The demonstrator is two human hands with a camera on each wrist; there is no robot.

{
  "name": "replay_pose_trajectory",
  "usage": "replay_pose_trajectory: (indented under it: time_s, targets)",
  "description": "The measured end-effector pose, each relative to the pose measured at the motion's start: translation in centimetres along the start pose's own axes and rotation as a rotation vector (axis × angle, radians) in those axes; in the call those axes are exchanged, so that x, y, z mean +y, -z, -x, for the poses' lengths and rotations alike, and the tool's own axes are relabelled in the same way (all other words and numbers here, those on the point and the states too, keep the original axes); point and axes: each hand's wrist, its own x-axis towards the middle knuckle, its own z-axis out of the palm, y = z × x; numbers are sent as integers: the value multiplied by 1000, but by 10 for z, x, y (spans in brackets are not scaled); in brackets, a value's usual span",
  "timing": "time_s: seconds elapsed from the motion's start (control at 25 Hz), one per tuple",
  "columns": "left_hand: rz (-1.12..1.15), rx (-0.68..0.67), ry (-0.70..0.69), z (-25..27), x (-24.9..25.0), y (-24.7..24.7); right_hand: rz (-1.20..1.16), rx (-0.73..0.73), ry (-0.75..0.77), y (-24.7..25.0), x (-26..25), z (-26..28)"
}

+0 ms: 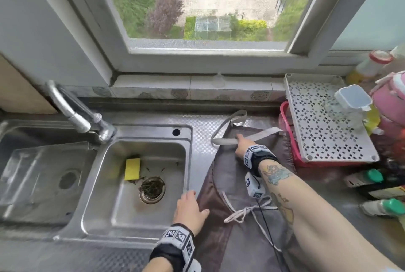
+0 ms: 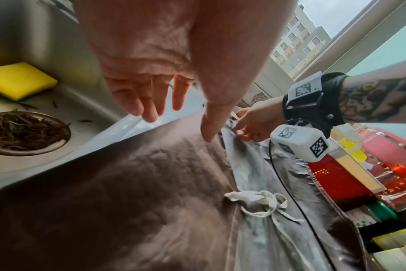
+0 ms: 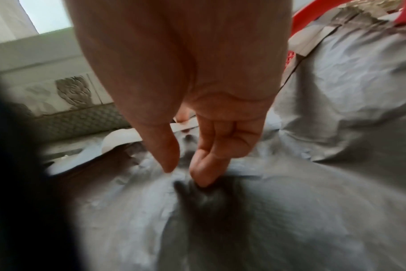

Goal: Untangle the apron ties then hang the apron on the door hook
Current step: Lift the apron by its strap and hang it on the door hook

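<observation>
No readable brand or label text in any view; the wrist bands carry only black-and-white square marker codes. Bottle labels at far right are too blurred to read.

Left to right, head view:
- Steel sink (image 1: 96,231), two basins. Tap (image 1: 72,113) above the divide. Yellow sponge (image 1: 132,169) on the floor of the right basin, beside the drain strainer (image 1: 152,189), which holds dark debris.
- Left hand (image 1: 189,211): fingers straight and relaxed, holding nothing, lying at the sink's right rim with the thumb on the apron's left edge. In the left wrist view the fingertips (image 2: 148,113) hang just above the steel and the thumb reaches the brown cloth.
- Apron (image 1: 236,175): spread flat on the patterned steel counter between sink and red basket (image 1: 285,116); brown border, grey middle.
- Apron ties (image 1: 243,211): pale cord, knotted in a loose tangle on the grey panel, near the left hand, touched by neither hand.
- Neck strap (image 1: 223,140): pale loop at the apron's far end.
- Right hand (image 1: 241,146): at the bib, by the strap. Right wrist view shows thumb and curled fingers (image 3: 204,170) pinching up a fold of grey cloth.
- White perforated tray (image 1: 317,131) sits on the red basket.
</observation>
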Motion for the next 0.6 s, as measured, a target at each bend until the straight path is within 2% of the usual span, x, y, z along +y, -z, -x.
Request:
replay_pose_trajectory:
  time_s: [0.16, 0.24, 0.32, 0.48, 0.6]
  targets:
    - [23, -72, 42, -8, -4, 4, 51, 54, 2, -4, -1, 11]
    - [-43, -165, 24, -5, 6, 11, -3, 158, 25, 10, -8, 31]
    - [-134, -283, -45, 1, 17, 18, -98, 327, 51, 39, -17, 58]
    - [-332, -420, -200, 20, 31, 29, -428, 644, 158, 112, -29, 119]
    - [-412, -455, -240, 32, 30, 32, -825, 732, 223, 156, -26, 156]
